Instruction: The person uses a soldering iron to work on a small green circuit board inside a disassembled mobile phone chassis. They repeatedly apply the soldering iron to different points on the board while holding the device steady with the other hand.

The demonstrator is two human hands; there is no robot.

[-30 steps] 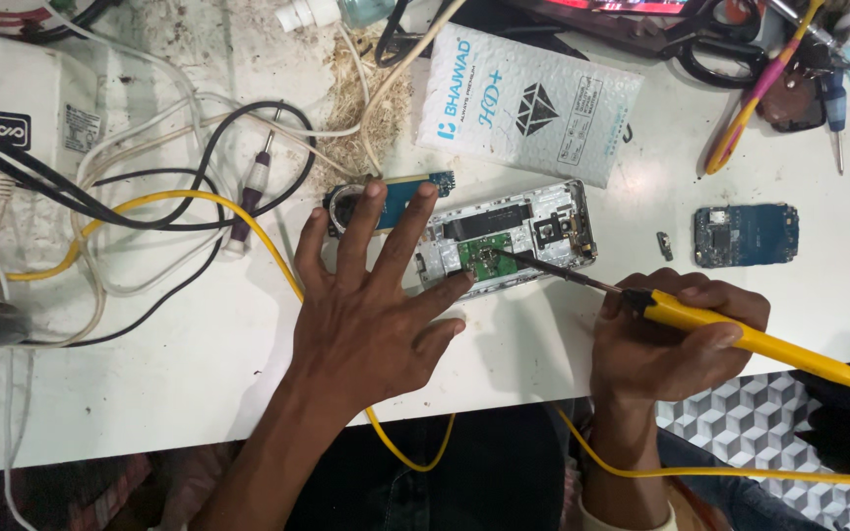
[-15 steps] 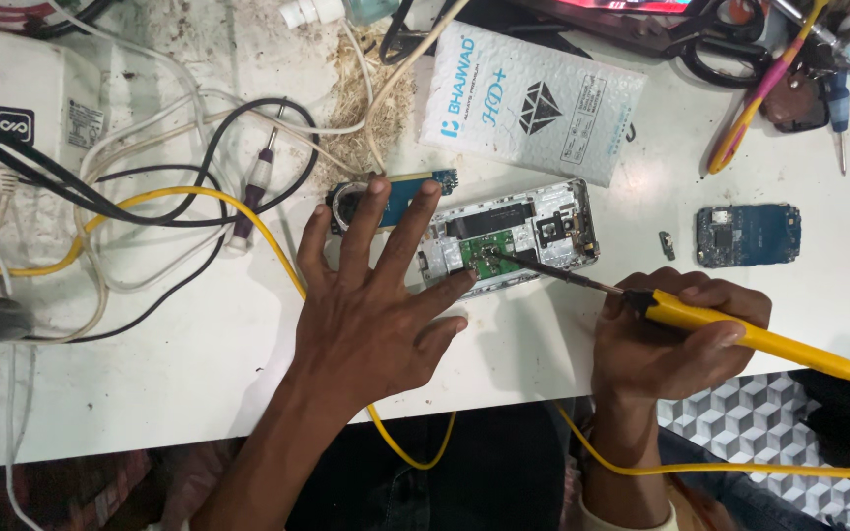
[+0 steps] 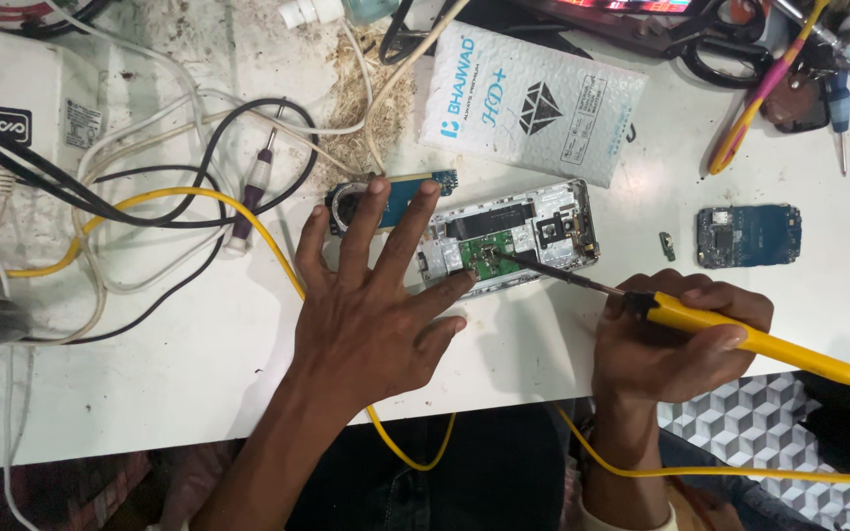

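Opened phone [image 3: 509,241] laid on white desk [image 3: 199,364], long axis left-right. Left hand [image 3: 371,315] spread flat, fingers pressed on phone's left end. Right hand [image 3: 676,339] clamped on yellow soldering iron [image 3: 740,339], tip set on green board from right.

Two hands are working here: one left hand [image 3: 371,315] and one right hand [image 3: 666,339]. One yellow soldering iron [image 3: 740,339] is touching one opened phone [image 3: 518,241]. Two loose blue circuit boards [image 3: 748,236] and one white packet [image 3: 533,103] are lying nearby.
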